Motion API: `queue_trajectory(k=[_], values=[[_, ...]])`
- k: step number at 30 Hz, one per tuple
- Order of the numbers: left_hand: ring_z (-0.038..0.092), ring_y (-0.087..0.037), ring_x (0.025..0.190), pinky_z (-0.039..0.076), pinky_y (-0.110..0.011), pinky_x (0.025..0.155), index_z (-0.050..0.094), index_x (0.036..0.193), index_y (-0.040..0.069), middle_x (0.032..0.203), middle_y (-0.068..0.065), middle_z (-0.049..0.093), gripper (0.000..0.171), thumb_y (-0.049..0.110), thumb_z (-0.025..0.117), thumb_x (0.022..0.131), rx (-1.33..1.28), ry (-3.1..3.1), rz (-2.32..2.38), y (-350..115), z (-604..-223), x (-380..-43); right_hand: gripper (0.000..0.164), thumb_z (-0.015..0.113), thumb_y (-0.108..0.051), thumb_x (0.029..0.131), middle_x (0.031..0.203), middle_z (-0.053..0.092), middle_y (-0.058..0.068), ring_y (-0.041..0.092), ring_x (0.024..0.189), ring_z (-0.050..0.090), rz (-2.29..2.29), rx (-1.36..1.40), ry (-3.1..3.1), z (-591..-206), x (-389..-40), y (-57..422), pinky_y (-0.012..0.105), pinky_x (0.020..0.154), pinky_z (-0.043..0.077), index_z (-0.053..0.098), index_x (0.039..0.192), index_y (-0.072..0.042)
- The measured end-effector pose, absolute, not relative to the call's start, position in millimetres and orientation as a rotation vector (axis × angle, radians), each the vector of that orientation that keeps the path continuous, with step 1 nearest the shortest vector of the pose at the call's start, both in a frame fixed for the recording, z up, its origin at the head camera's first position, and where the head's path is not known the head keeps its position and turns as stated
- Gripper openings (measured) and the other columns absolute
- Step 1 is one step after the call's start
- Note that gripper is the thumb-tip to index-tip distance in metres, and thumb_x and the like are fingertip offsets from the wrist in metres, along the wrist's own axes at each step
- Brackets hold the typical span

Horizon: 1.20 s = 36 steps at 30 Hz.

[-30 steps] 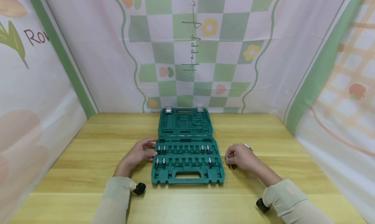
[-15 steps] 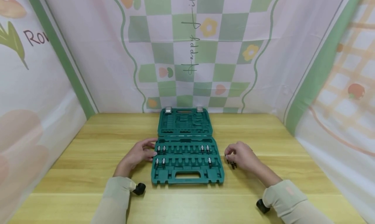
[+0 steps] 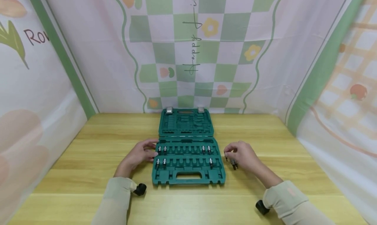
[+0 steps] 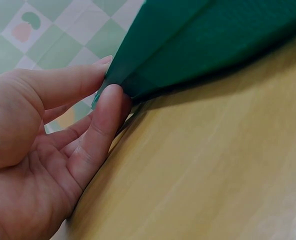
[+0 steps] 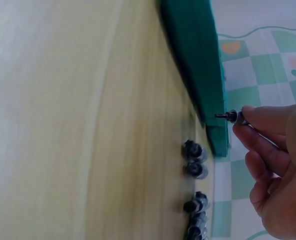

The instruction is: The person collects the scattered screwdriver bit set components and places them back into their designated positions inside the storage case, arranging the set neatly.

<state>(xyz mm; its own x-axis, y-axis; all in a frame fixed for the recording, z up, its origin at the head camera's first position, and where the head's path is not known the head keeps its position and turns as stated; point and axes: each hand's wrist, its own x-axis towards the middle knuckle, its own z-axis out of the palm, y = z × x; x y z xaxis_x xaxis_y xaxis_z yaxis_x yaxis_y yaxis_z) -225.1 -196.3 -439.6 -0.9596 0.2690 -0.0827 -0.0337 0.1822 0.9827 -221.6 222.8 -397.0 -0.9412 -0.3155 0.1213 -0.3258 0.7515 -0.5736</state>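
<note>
An opened green tool case (image 3: 188,178) lies on the table, with several silver-and-black bit sockets (image 3: 164,163) standing in its slots. My left hand (image 3: 140,154) holds the case's left edge; in the left wrist view the thumb and a finger meet at the green rim (image 4: 153,55). Just right of the case, my right hand (image 3: 242,156) pinches one bit socket (image 5: 232,116) between thumb and fingertips, its dark bit pointing away from the fingers. Below that hand, several loose bit sockets (image 5: 195,160) sit on the table, partly hidden by the hand in the head view.
The raised lid (image 3: 186,122) with two metal latches leans back near the patterned cloth (image 3: 188,55). Cloth walls also stand at left and right. A pale wooden table (image 3: 188,205) carries the case. Each sleeve bears a small black camera (image 3: 140,189).
My right hand has shifted slightly left and away from the loose bit sockets, carrying one in its fingertips. More of the loose ones show beneath it. The left hand and case stay put.
</note>
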Motion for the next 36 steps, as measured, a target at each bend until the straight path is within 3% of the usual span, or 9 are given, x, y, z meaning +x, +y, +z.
queue_trajectory(k=[11,36], values=[[0.06,-0.026,0.093,0.057,-0.039,0.075,0.047,0.143,0.006,0.126,-0.023,0.048,0.054,0.0,0.065,0.092,0.219,2.237,1.843,-196,-439,-225,0.005,0.073,-0.013,0.088,0.085,0.062,-0.002,0.019,0.081,0.052,0.993,0.48,-2.912,-390,-217,210,0.032,0.063,0.046,0.076,0.092,-0.011],[0.059,-0.027,0.094,0.057,-0.04,0.076,0.047,0.143,0.007,0.127,-0.023,0.047,0.054,0.001,0.065,0.092,0.223,2.233,1.846,-196,-439,-224,0.005,0.074,-0.008,0.086,0.085,0.066,0.0,0.017,0.081,0.058,1.411,0.397,-2.876,-403,-211,179,0.03,0.067,0.052,0.075,0.091,-0.006]])
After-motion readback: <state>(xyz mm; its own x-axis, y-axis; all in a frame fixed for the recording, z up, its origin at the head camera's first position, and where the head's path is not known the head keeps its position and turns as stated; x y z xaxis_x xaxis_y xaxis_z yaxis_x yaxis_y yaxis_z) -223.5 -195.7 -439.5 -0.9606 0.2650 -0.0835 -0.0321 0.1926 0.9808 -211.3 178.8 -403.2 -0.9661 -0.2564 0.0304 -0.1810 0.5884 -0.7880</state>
